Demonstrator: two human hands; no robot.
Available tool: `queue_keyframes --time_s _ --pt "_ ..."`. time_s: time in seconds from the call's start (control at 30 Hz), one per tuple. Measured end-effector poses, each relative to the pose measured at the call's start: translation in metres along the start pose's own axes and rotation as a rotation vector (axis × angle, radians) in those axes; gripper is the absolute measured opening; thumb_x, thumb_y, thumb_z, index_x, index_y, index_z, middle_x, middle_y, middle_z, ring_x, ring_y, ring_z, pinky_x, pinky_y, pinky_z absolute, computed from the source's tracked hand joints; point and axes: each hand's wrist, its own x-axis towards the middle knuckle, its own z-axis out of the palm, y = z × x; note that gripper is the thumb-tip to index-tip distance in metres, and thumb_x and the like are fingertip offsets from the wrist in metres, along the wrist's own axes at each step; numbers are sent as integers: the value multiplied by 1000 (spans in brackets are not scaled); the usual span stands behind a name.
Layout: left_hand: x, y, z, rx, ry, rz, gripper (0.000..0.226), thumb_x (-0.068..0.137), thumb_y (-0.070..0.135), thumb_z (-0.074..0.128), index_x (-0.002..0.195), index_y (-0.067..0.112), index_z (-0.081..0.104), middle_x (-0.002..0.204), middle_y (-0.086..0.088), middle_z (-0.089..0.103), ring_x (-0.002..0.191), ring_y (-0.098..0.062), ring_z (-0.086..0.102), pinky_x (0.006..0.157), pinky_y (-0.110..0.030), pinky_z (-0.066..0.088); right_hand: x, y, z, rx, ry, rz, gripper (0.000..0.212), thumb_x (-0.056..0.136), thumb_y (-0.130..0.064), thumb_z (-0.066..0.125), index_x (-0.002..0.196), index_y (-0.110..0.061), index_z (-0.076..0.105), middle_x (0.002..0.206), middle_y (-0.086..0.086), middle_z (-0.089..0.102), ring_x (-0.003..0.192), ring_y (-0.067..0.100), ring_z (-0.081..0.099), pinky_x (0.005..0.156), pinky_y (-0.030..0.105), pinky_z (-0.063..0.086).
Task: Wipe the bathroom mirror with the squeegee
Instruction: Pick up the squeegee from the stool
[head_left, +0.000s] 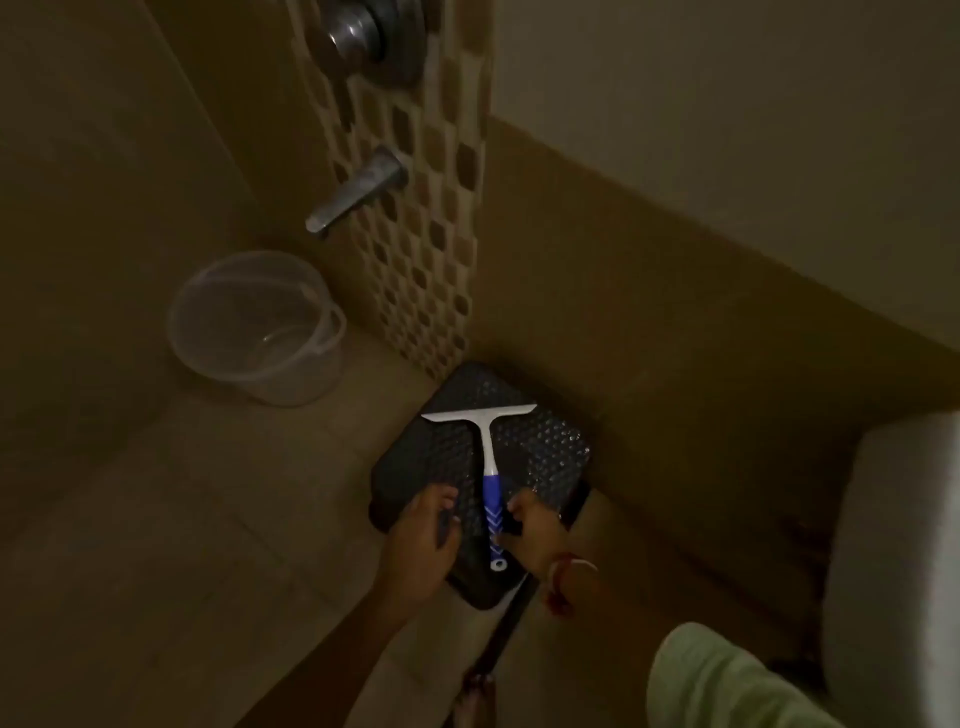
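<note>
The squeegee (491, 470) lies flat on a dark stool (540, 457) in the corner of the dim bathroom, its white blade toward the wall and its blue handle pointing back at me. My left hand (423, 540) rests on the stool's near left edge, fingers (441, 506) spread apart. My right hand (535, 530) is just beside the handle, touching it; whether those fingers have closed on it I cannot tell. A clear bucket (257, 327) stands on the floor (182, 519) below the tap (358, 189).

Head-worn view, steeply downward, close over a dim tiled floor (156, 545) corner.
</note>
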Motion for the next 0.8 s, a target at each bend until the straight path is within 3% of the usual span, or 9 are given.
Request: queue_keyframes --time_s 0.13,0.27,0.43,0.6,0.8 --pt "1 -18 3 -10 14 -31 34 82 -3 58 114 8 56 107 0 59 100 -14 57 85 -30 49 19 -9 22 61 192 64 45 70 -27 76 102 -24 44 107 3 63 102 21 59 92 36 47" --pt "-12 -35 2 9 35 0 37 80 -6 59 114 9 56 106 0 60 99 -15 59 86 -28 48 27 -18 39 71 313 139 45 74 -27 72 106 -20 41 108 8 64 101 26 61 93 41 47" --pt "-24 -39 -10 38 65 -19 36 79 -8 59 111 9 58 105 4 58 99 -16 58 87 -14 39 27 -25 45 156 300 223 42 81 -21 65 114 -15 39 111 13 64 101 31 62 92 45 48" --pt "-34 -21 -27 78 51 -54 35 79 -7 58 110 10 59 106 2 60 97 -14 57 82 -10 36 4 -39 32 307 345 186 40 85 -16 59 121 -16 41 112 13 63 100 28 62 86 35 50" --pt "-36 34 -57 144 41 11 31 77 -3 60 103 14 64 100 -6 60 89 -25 56 78 -31 46 -52 -52 -13 427 489 -19 30 87 -7 54 114 -18 47 110 9 63 98 20 62 83 30 50"
